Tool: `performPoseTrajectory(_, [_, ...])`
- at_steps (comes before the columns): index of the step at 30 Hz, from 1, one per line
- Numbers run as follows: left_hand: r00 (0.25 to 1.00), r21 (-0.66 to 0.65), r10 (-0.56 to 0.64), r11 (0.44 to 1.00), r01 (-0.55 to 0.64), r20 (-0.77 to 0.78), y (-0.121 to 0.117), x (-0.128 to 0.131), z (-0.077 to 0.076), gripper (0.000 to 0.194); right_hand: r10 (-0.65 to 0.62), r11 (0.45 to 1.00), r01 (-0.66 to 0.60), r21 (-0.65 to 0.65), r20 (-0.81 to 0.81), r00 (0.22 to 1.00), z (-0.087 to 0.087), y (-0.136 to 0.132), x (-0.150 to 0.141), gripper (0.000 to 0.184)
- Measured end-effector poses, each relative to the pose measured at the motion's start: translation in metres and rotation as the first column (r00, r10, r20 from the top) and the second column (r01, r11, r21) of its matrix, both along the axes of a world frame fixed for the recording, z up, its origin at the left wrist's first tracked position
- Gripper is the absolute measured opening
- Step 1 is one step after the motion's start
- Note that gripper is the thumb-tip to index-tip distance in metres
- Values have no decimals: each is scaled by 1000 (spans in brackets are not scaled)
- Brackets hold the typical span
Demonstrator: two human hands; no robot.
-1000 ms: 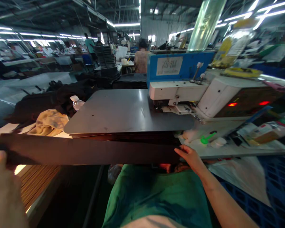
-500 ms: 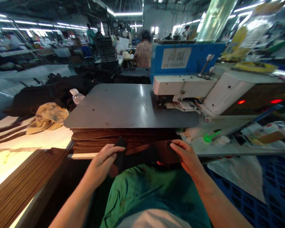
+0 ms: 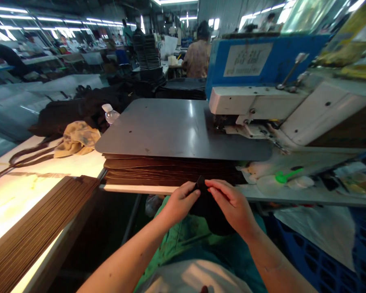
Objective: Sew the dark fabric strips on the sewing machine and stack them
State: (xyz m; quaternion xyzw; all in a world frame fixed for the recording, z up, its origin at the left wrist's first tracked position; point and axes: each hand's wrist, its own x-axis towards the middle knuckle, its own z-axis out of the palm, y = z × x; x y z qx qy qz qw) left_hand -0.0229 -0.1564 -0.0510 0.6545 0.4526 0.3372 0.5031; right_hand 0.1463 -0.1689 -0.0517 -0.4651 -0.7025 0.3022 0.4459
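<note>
A dark strip of fabric (image 3: 215, 215) hangs in a loop over my lap, its ends brought together at the top. My left hand (image 3: 183, 199) pinches one end between thumb and fingers. My right hand (image 3: 232, 203) grips the strip just to the right, its fingertips close to the left ones. Both hands are low, in front of the table edge, below the grey metal plate (image 3: 167, 126) of the sewing machine (image 3: 259, 106). Beneath that plate lies a stack of dark brown fabric pieces (image 3: 158, 171).
A lit table (image 3: 49, 179) on the left bears a long row of brown strips (image 3: 45, 228) and a crumpled yellowish cloth (image 3: 77, 138). A clear bottle (image 3: 110, 114) stands beside the plate. A green-handled tool (image 3: 288, 175) lies at right, above a blue crate (image 3: 317, 252).
My hands have come together from wide apart, the left one moving right. The strip, stretched between them before, now hangs folded. The view has shifted slightly.
</note>
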Motion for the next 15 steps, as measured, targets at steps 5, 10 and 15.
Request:
performPoseTrajectory(5, [999,-87,10,996,-6,40,2,-2,-2,21,-59,985,13,173,264,963,1,6,-5,21])
performPoseTrajectory(10, [994,81,12,997,-3,-112,1,1,1,16,-149,932,-46,359,496,856,0,5,-8,22])
performPoseTrajectory(15, [965,221,25,975,35,-261,-1,1,0,16,-210,898,-97,430,610,764,-4,6,-11,20])
